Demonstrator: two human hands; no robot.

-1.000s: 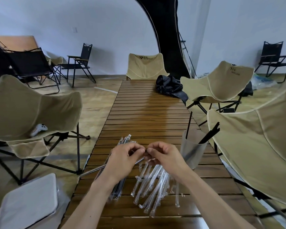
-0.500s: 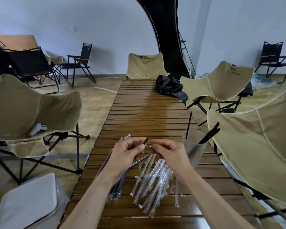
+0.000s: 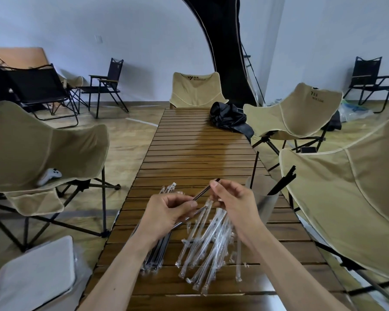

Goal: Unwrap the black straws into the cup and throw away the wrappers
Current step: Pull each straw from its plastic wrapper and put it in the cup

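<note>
My right hand (image 3: 236, 203) pinches the bare upper end of a black straw (image 3: 206, 190). My left hand (image 3: 166, 212) grips the clear wrapper (image 3: 189, 217) around the straw's lower part. A translucent cup (image 3: 264, 206) stands just right of my right hand with several black straws in it. Empty clear wrappers (image 3: 207, 245) lie in a heap under my hands. A bundle of wrapped black straws (image 3: 157, 254) lies along the table on the left, partly hidden by my left forearm.
The slatted wooden table (image 3: 200, 153) runs away from me, with a black bag (image 3: 228, 117) at its far right. Beige folding chairs (image 3: 346, 187) crowd both sides. A white bin lid (image 3: 36, 274) sits low at the left. A white controller (image 3: 48, 175) rests in the left chair.
My hands have drawn apart and risen. The black straw has slid out of its wrapper, its bare end now showing up and to the right.
</note>
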